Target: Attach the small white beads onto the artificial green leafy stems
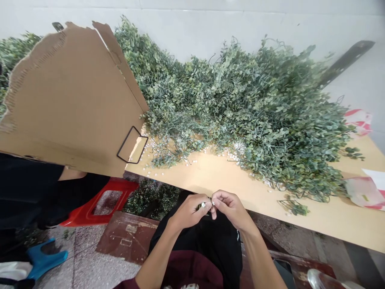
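Note:
Both of my hands meet over my lap, just off the table's front edge. My left hand (192,209) is closed, and a small white bead-like piece (203,204) shows by its thumb. Thumb and forefinger of my right hand (229,207) pinch together against the left fingertips. What lies in that pinch is too small to name. Beyond the hands, a large heap of artificial leaf sprigs (240,96) covers the back of the table (207,170). Small white pieces (195,161) are scattered along its near side. A loose sprig (294,207) lies near the edge at right.
A torn cardboard sheet (75,96) stands upright at left, with a black wire frame (132,145) at its corner. Behind it, a person's dark sleeve (60,196) shows above a red stool (99,200). Plastic packaging (363,192) lies at right. A phone (284,273) rests beside me.

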Available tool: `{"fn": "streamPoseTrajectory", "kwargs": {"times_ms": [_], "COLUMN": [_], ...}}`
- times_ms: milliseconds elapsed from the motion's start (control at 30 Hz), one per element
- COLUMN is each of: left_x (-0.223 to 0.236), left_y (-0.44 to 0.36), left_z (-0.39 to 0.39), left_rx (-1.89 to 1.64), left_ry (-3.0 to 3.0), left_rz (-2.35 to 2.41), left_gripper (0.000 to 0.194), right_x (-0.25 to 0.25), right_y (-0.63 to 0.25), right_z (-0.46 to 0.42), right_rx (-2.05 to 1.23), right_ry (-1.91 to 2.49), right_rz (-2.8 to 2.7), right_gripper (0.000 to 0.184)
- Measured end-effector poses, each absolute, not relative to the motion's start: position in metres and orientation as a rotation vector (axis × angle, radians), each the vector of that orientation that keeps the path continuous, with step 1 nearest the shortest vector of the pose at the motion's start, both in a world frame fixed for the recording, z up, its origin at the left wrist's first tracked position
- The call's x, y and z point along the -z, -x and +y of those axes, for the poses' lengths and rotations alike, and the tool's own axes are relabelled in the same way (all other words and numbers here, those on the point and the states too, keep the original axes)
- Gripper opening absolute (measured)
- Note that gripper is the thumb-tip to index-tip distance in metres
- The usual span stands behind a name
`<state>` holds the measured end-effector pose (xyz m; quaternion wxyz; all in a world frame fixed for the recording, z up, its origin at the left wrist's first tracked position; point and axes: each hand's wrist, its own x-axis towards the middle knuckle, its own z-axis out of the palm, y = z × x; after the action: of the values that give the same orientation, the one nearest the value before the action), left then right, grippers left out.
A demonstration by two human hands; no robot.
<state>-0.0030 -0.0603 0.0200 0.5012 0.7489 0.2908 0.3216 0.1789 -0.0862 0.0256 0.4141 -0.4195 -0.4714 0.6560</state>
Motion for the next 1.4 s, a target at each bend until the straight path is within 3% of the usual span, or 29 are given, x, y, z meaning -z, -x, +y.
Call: {"fn": "streamPoseTrajectory", "kwargs": {"times_ms": [433, 1000, 1233, 1400], "left_x": [-0.021, -0.012, -0.008, 0.004], "left_y": [0.006, 0.017, 0.030, 0.043], "left_z": [-0.057, -0.049, -0.048, -0.053], "left_rx": [-0.697, -0.600, -0.619, -0.834], "left_ry": [-1.851, -1.879, -1.803, -1.599], "left_rz": [0.695, 0.791, 0.815, 0.991], "left_gripper": [0.045, 0.036, 0.039, 0.038], "right_x": [-0.028, -0.018, -0.035, -0.047], "right_y": [-0.183, -0.170, -0.162, -0.153], "right_z": [-0.085, -0.085, -0.087, -0.068], "right_rx": [-1.684, -1.471, -1.326, -1.286], "right_ry": [1.040, 1.176, 1.282, 1.244], "right_rz": [-1.262, -1.218, -1.578, -1.827], "right_gripper": [0.023, 0.015, 0.023, 0.034]}}
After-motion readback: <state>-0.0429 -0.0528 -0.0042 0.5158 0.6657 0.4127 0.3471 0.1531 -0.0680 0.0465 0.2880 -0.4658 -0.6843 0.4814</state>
